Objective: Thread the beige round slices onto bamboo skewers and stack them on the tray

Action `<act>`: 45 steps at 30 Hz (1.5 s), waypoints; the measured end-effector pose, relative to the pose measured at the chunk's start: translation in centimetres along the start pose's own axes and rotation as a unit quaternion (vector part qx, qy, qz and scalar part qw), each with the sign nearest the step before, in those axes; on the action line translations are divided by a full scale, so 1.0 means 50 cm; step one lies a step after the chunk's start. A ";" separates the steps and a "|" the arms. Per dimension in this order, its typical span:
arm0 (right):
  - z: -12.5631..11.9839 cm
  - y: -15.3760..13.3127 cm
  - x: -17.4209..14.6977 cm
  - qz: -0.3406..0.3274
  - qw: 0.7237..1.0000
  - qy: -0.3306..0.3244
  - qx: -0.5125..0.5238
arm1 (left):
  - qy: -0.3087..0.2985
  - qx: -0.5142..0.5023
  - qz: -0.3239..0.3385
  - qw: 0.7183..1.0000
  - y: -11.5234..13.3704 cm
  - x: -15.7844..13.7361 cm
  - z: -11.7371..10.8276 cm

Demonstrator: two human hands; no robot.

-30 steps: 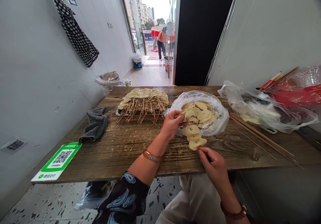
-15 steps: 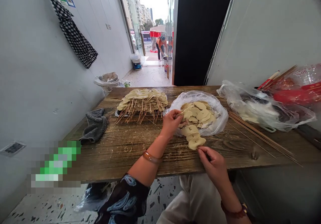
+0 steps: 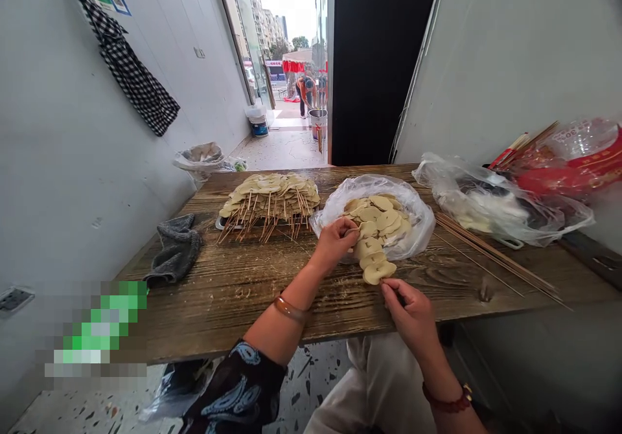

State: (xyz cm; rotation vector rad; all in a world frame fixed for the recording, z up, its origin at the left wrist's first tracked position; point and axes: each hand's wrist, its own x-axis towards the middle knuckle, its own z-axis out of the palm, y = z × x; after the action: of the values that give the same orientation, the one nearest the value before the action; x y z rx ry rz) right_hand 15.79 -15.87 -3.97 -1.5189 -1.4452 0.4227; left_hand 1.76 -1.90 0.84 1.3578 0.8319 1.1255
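My right hand [image 3: 411,308] pinches the lower end of a thin skewer, mostly hidden by the pale-yellow slices [image 3: 374,261] threaded on it. At the skewer's upper end, my left hand [image 3: 335,243] is closed on the edge of another thin pale-yellow slice [image 3: 368,230]. Whether the skewer tip has pierced this slice I cannot make out. Just behind the fingers lies an open clear plastic bag [image 3: 422,217] holding a heap of loose slices [image 3: 386,217]. To its left, filled skewers [image 3: 272,197] are piled on a tray, sticks pointing towards me.
Bare skewers [image 3: 500,259] lie on the wooden table [image 3: 233,304], right of the bag. Behind them are another plastic bag [image 3: 500,207] and red packaging [image 3: 573,168]. A grey cloth [image 3: 175,249] lies at the left. Outside the doorway a person [image 3: 306,91] bends over near a bucket [image 3: 318,123].
My left hand has come from over the bag's heap slightly right and nearer to me, bringing a slice to the skewer's top. My right hand keeps its hold. The view has shifted slightly right.
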 end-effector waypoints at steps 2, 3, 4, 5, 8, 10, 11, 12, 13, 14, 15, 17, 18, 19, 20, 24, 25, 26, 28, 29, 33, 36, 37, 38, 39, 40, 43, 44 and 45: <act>-0.001 0.002 -0.001 0.005 1.000 0.005 0.003 | -0.007 -0.057 -0.033 0.998 0.000 -0.001 0.000; -0.002 0.003 -0.002 0.006 1.000 0.005 0.006 | -0.006 -0.086 -0.050 0.995 0.000 -0.001 0.000; -0.003 0.005 -0.003 0.006 1.000 0.004 0.010 | -0.004 -0.112 -0.067 0.991 0.000 -0.001 0.000; -0.004 0.006 -0.004 0.007 1.000 0.003 0.014 | -0.002 -0.135 -0.083 0.987 0.001 -0.002 0.000; -0.006 0.009 -0.006 0.020 0.999 -0.009 0.033 | -0.011 -0.201 -0.123 0.972 0.004 -0.004 0.002; -0.006 0.008 -0.006 0.025 0.999 -0.018 0.040 | -0.028 -0.226 -0.139 0.964 0.006 -0.007 0.006; -0.006 0.007 -0.006 0.021 0.999 -0.020 0.039 | -0.039 -0.232 -0.142 0.961 0.006 -0.008 0.007; -0.005 0.006 -0.005 0.015 0.999 -0.021 0.037 | -0.049 -0.236 -0.143 0.960 0.006 -0.010 0.008; -0.005 0.003 -0.004 0.008 0.999 -0.019 0.034 | -0.057 -0.237 -0.142 0.959 0.005 -0.011 0.008; -0.004 0.001 -0.002 0.002 0.999 -0.016 0.031 | -0.061 -0.236 -0.141 0.959 0.005 -0.012 0.008; -0.003 -0.001 -0.001 -0.002 0.999 -0.014 0.029 | -0.061 -0.235 -0.140 0.960 0.004 -0.012 0.008; -0.002 -0.003 0.001 -0.008 0.999 -0.013 0.030 | -0.052 -0.227 -0.138 0.963 0.005 -0.012 0.005; -0.002 -0.003 0.002 -0.009 0.999 -0.014 0.030 | -0.045 -0.222 -0.136 0.964 0.006 -0.011 0.004; -0.002 -0.002 0.002 -0.011 0.999 -0.015 0.031 | -0.035 -0.217 -0.134 0.966 0.008 -0.011 0.003; -0.002 -0.001 0.002 -0.011 0.999 -0.016 0.031 | -0.024 -0.213 -0.131 0.968 0.011 -0.010 0.002; 0.001 0.003 0.000 -0.017 0.999 -0.012 0.025 | -0.001 -0.201 -0.115 0.973 0.018 -0.010 0.002; 0.002 0.004 0.000 -0.022 0.999 -0.011 0.024 | -0.001 -0.198 -0.114 0.974 0.018 -0.010 0.002; 0.004 0.005 -0.001 -0.027 0.999 -0.011 0.023 | 0.000 -0.194 -0.114 0.974 0.017 -0.010 0.002; 0.006 0.008 -0.002 -0.036 0.999 -0.011 0.020 | 0.003 -0.188 -0.116 0.975 0.014 -0.009 0.003; 0.007 0.010 -0.003 -0.038 0.999 -0.010 0.017 | 0.005 -0.186 -0.117 0.975 0.013 -0.008 0.003; 0.008 0.014 -0.004 -0.042 0.999 -0.013 0.008 | 0.011 -0.181 -0.125 0.975 0.010 -0.006 0.003; 0.007 0.013 -0.004 -0.038 0.999 -0.016 0.009 | 0.001 -0.180 -0.127 0.975 0.010 -0.006 0.001; 0.006 0.012 -0.004 -0.035 0.999 -0.016 0.008 | -0.002 -0.177 -0.128 0.976 0.010 -0.006 0.000; 0.006 0.011 -0.004 -0.034 0.999 -0.015 0.008 | -0.003 -0.172 -0.130 0.977 0.009 -0.006 -0.001; 0.006 0.011 -0.004 -0.034 0.999 -0.014 0.007 | -0.001 -0.166 -0.131 0.977 0.008 -0.005 -0.001; 0.006 0.011 -0.004 -0.036 0.999 -0.012 0.005 | 0.001 -0.160 -0.132 0.978 0.007 -0.005 -0.002; 0.008 0.012 -0.003 -0.041 0.999 -0.009 0.000 | 0.002 -0.154 -0.132 0.979 0.003 -0.004 -0.002; 0.009 0.012 -0.003 -0.041 0.999 -0.009 -0.001 | 0.001 -0.153 -0.131 0.980 0.003 -0.004 -0.001; 0.009 0.013 -0.003 -0.041 0.999 -0.010 -0.001 | 0.000 -0.150 -0.131 0.980 0.002 -0.004 -0.001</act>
State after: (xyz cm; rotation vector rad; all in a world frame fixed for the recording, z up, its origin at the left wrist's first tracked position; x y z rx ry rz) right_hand 15.77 -15.74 -4.78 -1.4557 -1.5186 0.3882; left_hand 1.64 -2.11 0.92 0.9669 0.7798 0.9983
